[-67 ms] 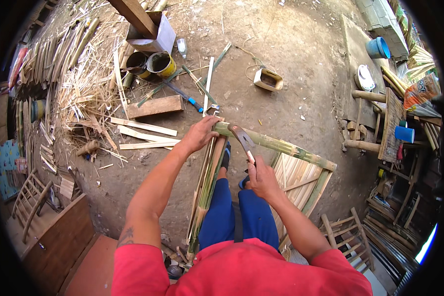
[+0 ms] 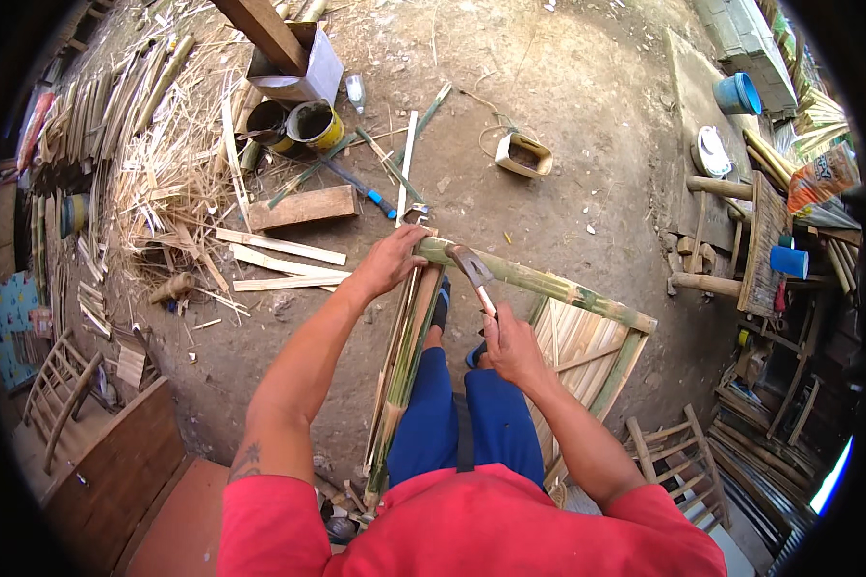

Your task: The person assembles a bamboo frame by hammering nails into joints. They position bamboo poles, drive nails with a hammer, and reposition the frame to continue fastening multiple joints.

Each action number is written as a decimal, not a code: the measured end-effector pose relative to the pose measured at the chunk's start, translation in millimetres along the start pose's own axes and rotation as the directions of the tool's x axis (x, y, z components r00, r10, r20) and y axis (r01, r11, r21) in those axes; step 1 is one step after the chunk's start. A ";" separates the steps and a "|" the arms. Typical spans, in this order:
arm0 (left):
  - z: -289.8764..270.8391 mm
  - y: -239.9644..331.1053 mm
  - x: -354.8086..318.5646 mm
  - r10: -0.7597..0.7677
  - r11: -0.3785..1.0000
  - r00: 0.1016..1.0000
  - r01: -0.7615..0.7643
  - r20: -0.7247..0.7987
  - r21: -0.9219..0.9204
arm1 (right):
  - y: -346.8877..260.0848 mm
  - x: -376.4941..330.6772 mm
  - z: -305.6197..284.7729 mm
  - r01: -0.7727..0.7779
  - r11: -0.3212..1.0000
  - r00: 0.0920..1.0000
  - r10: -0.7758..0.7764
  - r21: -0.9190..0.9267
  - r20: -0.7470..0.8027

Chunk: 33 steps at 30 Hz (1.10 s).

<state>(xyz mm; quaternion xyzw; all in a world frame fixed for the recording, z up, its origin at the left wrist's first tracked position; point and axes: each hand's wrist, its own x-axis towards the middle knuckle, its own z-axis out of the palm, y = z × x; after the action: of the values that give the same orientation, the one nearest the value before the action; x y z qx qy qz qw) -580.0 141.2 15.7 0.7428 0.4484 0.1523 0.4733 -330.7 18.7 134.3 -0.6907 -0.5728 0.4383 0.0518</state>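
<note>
My left hand (image 2: 393,262) is wrapped over the corner of a bamboo frame (image 2: 558,285), where a green crossbar meets a long bundle of split bamboo (image 2: 404,365). My right hand (image 2: 514,348) grips the handle of a hammer (image 2: 471,265) with a brown, worn metal head. That head lies over the crossbar, just right of my left hand; whether it touches the bamboo I cannot tell. Pale slats (image 2: 582,341) fill the frame's right part. My legs show between the frame's two sides. A metal hooked piece (image 2: 414,212) shows just beyond my left fingers.
Beyond the frame lie a wooden block (image 2: 304,207), a blue-handled tool (image 2: 373,196) and loose bamboo strips (image 2: 289,246). Two buckets (image 2: 316,125) stand farther off, near a heap of shavings (image 2: 168,183). A cut-open jug (image 2: 523,156) sits on the dirt. At right is a bamboo bench (image 2: 762,245).
The hammer's head has tilted slightly in my right hand. My left hand and the bamboo frame stay in place.
</note>
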 end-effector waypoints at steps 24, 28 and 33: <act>-3.3 1.1 5.6 -0.008 0.996 1.000 0.008 -0.002 0.088 | -15.0 -3.2 -39.7 0.746 0.519 0.665 -0.544 0.417 -0.512; -7.7 5.4 8.7 -0.068 0.991 0.996 0.061 0.050 0.122 | -20.2 21.0 -26.0 -0.018 1.000 0.999 0.018 -0.008 -0.047; -7.1 10.0 8.7 -0.054 0.989 0.998 0.049 0.030 0.136 | -30.6 -1.6 -49.0 0.488 0.843 0.835 -0.373 0.229 -0.405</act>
<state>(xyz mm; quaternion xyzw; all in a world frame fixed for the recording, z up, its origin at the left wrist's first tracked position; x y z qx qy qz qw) -574.5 150.7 26.0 0.7638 0.4686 0.0967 0.4331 -320.9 48.8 182.6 -0.5896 -0.6173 0.3744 0.3622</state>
